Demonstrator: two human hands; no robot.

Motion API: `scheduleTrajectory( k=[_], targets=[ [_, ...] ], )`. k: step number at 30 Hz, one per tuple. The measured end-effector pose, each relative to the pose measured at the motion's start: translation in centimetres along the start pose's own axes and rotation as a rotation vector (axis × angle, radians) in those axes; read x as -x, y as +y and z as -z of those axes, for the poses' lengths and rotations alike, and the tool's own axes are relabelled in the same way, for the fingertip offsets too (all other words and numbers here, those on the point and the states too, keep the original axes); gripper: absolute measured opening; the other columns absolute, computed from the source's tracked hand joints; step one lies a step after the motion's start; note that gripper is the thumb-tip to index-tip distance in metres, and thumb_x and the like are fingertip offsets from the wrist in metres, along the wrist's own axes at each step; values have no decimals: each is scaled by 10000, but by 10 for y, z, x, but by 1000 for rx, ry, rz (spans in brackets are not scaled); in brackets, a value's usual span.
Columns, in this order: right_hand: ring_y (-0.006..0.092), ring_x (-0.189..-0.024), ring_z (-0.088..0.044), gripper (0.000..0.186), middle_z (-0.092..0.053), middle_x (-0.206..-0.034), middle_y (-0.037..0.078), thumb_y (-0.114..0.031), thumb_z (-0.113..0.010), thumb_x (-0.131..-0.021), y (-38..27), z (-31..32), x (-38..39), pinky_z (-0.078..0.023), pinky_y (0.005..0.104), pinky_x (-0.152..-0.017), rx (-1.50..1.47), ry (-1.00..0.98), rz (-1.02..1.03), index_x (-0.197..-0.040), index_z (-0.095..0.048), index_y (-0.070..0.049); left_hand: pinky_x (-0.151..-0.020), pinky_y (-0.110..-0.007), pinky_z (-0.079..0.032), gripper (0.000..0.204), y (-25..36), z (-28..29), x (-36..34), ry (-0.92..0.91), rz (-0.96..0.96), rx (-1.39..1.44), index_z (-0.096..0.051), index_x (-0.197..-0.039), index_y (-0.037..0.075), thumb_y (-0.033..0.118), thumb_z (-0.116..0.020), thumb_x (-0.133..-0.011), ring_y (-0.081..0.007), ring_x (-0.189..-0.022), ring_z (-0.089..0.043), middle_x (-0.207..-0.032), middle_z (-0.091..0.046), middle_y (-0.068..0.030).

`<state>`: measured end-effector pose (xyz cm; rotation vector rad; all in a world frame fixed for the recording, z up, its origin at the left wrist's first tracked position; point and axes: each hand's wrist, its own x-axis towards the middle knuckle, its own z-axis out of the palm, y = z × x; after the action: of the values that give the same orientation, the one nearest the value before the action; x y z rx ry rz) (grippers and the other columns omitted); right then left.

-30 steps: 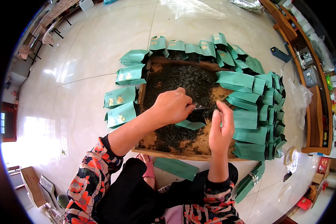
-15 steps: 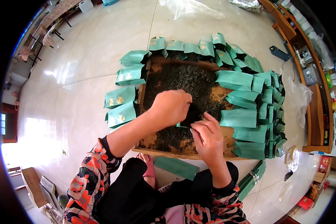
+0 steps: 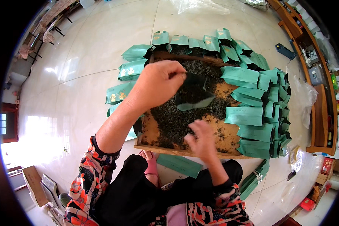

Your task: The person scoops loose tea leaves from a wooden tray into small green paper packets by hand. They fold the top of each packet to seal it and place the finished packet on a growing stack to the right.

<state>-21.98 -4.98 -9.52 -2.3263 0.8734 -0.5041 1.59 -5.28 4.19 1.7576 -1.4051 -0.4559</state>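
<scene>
My left hand (image 3: 162, 80) is raised over the upper middle of a shallow wooden tray (image 3: 184, 153), its fingers pinched on the top of a green bag (image 3: 195, 103) with a dark inside, which hangs over the tray. How full that bag is I cannot tell. My right hand (image 3: 200, 136), blurred, is lower down with fingers apart and nothing visible in them, separate from the bag. Dark dried loose leaves (image 3: 169, 126) are spread over the tray's tan bottom. Green bags (image 3: 243, 115) lie and stand in rows around its left, back and right sides.
A flat green bag (image 3: 179, 164) and a bundle of bags (image 3: 252, 181) lie before the tray by my legs. At right are a blue box-like device (image 3: 284, 51), clear plastic (image 3: 303, 103) and a wooden cabinet (image 3: 319, 120); cardboard (image 3: 34, 184) is at lower left, a bench (image 3: 49, 15) upper left.
My left hand has risen, lifting the bag toward the back of the tray. My right hand, at the bag half a second ago, has come away from it with fingers spread.
</scene>
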Motion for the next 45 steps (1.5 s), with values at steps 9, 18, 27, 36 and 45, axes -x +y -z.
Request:
scheduleTrajectory(
  k=[9,18,27,36,45],
  targets=[
    [315,-1305,-213,496,-340,-1355,112,-366,-694,-691,13,-72,-46,-229,615,-974,218,-390,643,-1117,-586,-137,-576,-201,-364,127,3,27,19,45,207,72,-614,-898,3,100,-608,-816,-42,-654,-442,-687,-518,35],
    [282,-1259,-326,280,-350,-1348,93,-107,-500,-810,52,-92,-77,-257,617,-990,304,-219,497,-1086,-545,-116,-582,-221,-422,94,-13,28,74,-234,390,215,-620,-879,-8,38,-593,-802,-57,-673,-508,-732,-566,-8],
    [270,-885,-569,250,-576,-999,123,-154,-598,-829,113,-42,-142,-479,356,-716,-52,133,-123,-1062,-562,-74,-595,-308,-451,123,-18,-6,81,-342,308,133,-610,-856,8,107,-595,-785,-242,-653,-567,-738,-576,-112],
    [244,-854,-585,203,-590,-946,92,-289,-523,-904,75,-19,-100,-510,380,-715,-2054,228,-778,-971,-533,-97,-730,-411,-480,267,-39,-45,80,-361,199,-185,-596,-1047,86,159,-477,-819,-354,-844,-586,-875,-618,-161],
    [234,-834,-579,183,-582,-936,91,-266,-521,-898,1,29,-104,-506,413,-741,-2085,177,-544,-921,-535,-84,-619,-447,-470,328,-51,-63,59,-222,82,-336,-625,-741,70,353,-497,-846,-332,-726,-600,-730,-617,-134]
  ],
)
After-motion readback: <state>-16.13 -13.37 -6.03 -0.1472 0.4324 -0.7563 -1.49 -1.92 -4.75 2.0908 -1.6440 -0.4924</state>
